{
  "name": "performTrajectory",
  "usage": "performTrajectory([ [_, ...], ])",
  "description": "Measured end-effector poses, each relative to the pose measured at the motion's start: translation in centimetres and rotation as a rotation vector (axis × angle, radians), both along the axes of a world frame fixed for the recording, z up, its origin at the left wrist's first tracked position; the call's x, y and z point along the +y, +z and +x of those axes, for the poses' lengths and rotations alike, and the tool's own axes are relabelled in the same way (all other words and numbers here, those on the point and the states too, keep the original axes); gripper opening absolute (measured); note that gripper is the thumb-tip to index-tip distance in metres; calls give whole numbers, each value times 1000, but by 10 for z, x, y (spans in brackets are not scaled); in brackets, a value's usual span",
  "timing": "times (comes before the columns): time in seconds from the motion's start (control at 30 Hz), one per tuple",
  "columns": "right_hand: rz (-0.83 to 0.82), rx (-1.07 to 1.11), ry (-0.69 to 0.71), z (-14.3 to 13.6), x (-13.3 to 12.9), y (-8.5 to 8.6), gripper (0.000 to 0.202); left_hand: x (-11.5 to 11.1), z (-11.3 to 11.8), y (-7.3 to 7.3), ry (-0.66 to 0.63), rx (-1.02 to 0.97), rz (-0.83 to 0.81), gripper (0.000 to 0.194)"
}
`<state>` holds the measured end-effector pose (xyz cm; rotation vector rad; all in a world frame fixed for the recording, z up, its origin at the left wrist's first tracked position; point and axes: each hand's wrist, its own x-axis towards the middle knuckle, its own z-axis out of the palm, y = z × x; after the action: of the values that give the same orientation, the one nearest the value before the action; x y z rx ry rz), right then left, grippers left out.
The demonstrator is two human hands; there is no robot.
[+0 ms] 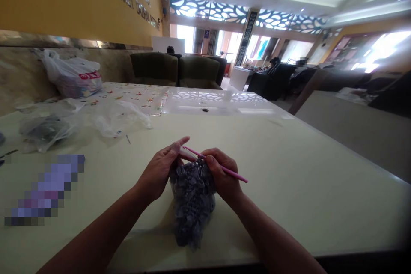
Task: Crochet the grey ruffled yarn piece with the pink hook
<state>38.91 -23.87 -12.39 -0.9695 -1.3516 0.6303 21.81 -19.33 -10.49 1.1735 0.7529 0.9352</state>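
A dark grey, ruffled crochet piece (193, 205) hangs between my hands, its lower end close to the table top. My left hand (162, 171) grips its upper left edge, with the index finger stretched out and away. In my right hand (227, 180) is a pink crochet hook (236, 174), slanting with its tip toward my left fingers. That same hand rests against the upper right edge of the piece. The stitches at the hook and any working yarn are too small to make out.
The pale table (308, 180) reaches far ahead. To the left lie a pixelated purplish object (48, 188), a clear bag (48, 130) with dark contents, a crumpled clear bag (120, 117) and a full white bag (75, 75). Armchairs (154, 68) stand beyond.
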Motion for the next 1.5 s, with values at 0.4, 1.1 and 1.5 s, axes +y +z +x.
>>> performTrajectory([
  [0.4,83,-85,178,7,1,5,18,6,-18,8,-366,-11,-49,89],
  [1.1,39,-650,409,32,2,30,26,1,-22,19,-66,487,460,61],
  [1.5,676,-973,-392,-7,2,-9,20,-8,-7,4,-170,-130,-212,85],
])
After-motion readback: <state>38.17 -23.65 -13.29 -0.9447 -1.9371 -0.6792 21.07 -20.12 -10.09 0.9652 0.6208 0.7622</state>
